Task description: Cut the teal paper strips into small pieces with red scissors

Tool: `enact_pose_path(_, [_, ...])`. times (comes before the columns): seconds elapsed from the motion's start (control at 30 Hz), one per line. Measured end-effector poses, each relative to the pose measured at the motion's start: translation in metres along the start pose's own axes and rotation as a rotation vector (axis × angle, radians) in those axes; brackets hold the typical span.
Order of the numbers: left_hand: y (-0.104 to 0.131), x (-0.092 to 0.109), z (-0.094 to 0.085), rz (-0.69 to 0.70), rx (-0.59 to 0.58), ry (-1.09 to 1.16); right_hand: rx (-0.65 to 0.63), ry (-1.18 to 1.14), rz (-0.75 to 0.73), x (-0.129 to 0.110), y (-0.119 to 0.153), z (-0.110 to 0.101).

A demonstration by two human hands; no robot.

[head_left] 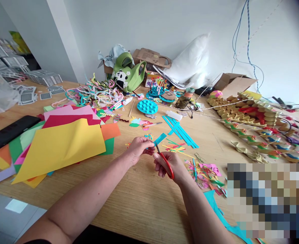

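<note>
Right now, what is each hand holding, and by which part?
The left hand pinches a blue paper strip by its near end; the right hand grips red-handled scissors by the handles.

Scissors: glossy red plastic handles, metal blades. Strip and sheets: smooth matt paper. Table: grained wood, faint sheen. Bag: matt, felt-like cloth. Egg trays: rough pulp. Pipe cleaners: fuzzy. Box: matt cardboard.

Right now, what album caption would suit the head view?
Scissors in the right hand, a blue strip in the left hand, above a cluttered table.
</note>
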State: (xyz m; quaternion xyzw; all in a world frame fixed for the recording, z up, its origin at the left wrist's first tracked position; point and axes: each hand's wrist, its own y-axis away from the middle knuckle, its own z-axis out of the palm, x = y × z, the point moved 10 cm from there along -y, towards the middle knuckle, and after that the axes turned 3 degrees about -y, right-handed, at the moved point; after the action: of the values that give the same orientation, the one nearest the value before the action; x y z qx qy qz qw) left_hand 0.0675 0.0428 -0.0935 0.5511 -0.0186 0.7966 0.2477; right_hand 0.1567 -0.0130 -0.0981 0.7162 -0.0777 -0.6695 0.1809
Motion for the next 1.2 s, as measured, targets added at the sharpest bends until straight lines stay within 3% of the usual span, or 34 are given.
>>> enact_pose_path(0.5, [0.0010,-0.0003,0.0053,0.004,-0.059,-0.043,0.005,-0.013,-0.012,-0.0014,-0.0008,0.0002])
enact_pose_path(0.83, [-0.0010,-0.0015,-0.0004,-0.017,-0.016,0.000,0.001,-0.001,0.002,0.0014,-0.0012,-0.0001])
enact_pose_path(1.2, [-0.0026,-0.0014,-0.0008,-0.035,-0.065,-0.027,-0.019,-0.001,0.015,0.0016,0.0000,0.0021])
